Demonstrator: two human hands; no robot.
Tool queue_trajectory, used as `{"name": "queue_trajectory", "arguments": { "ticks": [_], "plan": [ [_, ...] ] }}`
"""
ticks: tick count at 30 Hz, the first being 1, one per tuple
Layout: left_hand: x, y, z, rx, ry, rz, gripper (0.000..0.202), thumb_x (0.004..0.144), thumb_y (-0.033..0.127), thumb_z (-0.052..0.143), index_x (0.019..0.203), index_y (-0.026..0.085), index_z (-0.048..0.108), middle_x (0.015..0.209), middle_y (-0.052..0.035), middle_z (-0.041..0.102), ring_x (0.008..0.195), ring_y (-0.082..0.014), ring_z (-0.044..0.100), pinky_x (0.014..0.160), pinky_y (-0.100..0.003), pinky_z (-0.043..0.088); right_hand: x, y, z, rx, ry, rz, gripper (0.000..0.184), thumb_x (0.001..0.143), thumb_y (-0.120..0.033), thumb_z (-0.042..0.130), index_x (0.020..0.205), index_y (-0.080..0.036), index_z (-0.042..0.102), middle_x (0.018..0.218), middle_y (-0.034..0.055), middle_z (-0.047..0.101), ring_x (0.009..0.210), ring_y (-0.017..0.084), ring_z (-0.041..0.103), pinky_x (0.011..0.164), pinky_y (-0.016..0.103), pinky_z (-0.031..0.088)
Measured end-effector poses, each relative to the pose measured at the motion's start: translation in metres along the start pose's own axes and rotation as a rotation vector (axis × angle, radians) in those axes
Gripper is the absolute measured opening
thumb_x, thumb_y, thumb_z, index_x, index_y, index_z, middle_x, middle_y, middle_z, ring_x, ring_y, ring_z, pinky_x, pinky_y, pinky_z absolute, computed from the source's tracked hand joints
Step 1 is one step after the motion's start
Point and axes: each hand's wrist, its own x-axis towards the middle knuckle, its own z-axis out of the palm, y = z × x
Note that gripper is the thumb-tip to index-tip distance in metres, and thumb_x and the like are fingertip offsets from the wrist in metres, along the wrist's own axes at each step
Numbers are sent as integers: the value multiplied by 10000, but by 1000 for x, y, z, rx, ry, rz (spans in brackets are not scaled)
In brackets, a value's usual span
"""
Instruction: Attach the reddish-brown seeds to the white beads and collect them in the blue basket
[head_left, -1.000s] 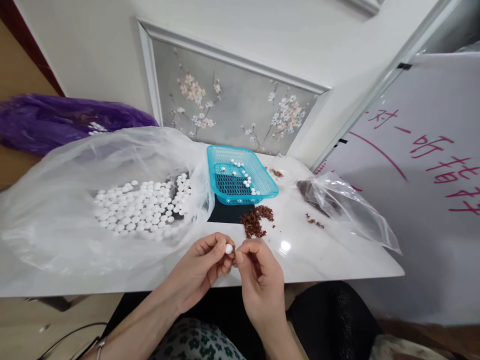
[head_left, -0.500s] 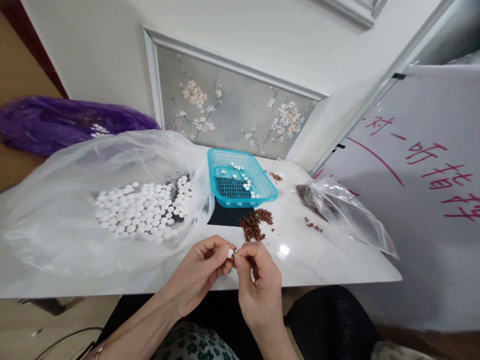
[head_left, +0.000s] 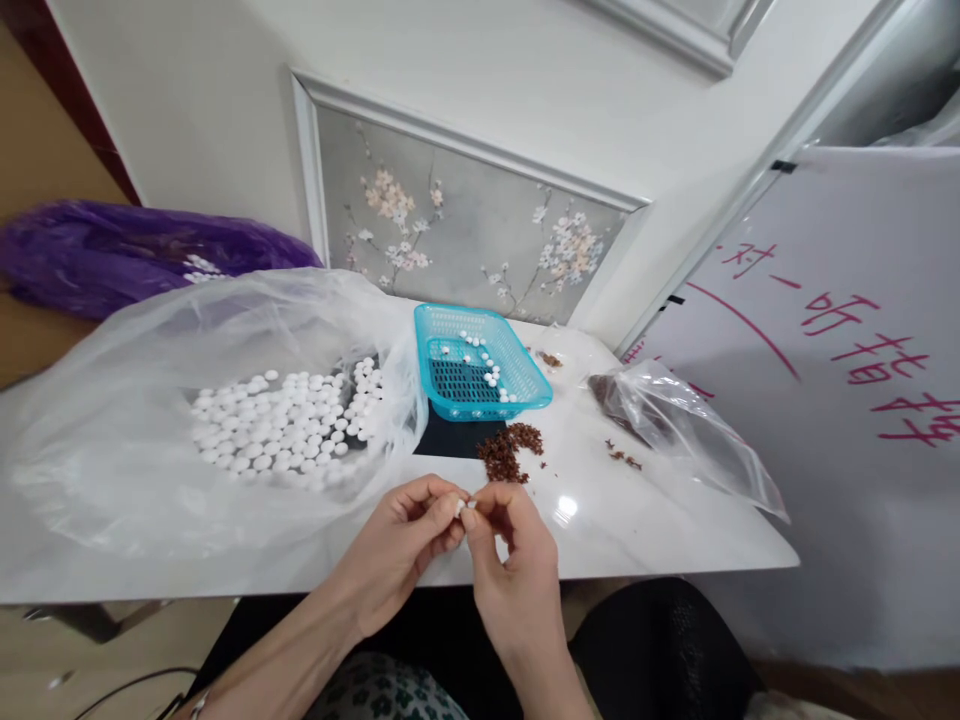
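Observation:
My left hand pinches a small white ball between thumb and fingertips, above the front of the table. My right hand meets it there, thumb and forefinger closed at the ball's right side; whether a tiny piece is between them is hidden. Just beyond my hands lies a pile of small reddish-brown pieces. Behind it a blue plastic basket holds several white balls. To the left, many white balls lie in the mouth of a clear plastic bag.
A dark flat sheet lies partly under the basket. On the right are a clear bag with brown contents and loose brown pieces. A purple bag sits at the back left. A whiteboard stands beside the table's right end.
My right thumb and forefinger have shifted slightly over the ball, covering more of it. The left hand keeps its pinch. The view has tilted slightly.

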Motion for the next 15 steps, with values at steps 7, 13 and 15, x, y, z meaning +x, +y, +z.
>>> {"name": "queue_trajectory", "arguments": {
  "ticks": [7, 13, 15],
  "plan": [
    [-1, 4, 0, -66, -8, -55, 226, 803, 284, 653, 984, 206, 541, 635, 45, 577, 539, -44, 499, 585, -162, 420, 6, -5, -18, 238, -307, 65, 255, 926, -298, 464, 1092, -223, 642, 869, 25, 538, 715, 129, 527, 676, 251, 463],
    [-2, 4, 3, -18, -22, -22, 286, 758, 260, 701, 967, 201, 517, 595, 66, 551, 534, -50, 485, 572, -165, 406, 6, -9, -20, 211, -346, 73, 247, 915, -270, 485, 1054, -228, 685, 768, 5, 501, 709, 135, 519, 664, 250, 449],
    [-1, 4, 3, -2, -23, -19, 308, 731, 254, 725, 951, 199, 517, 626, 56, 567, 537, -52, 476, 566, -172, 397, 6, -10, -21, 212, -336, 80, 228, 905, -252, 499, 1019, -221, 693, 755, 1, 497, 696, 133, 519, 647, 244, 445]
  ]
}}
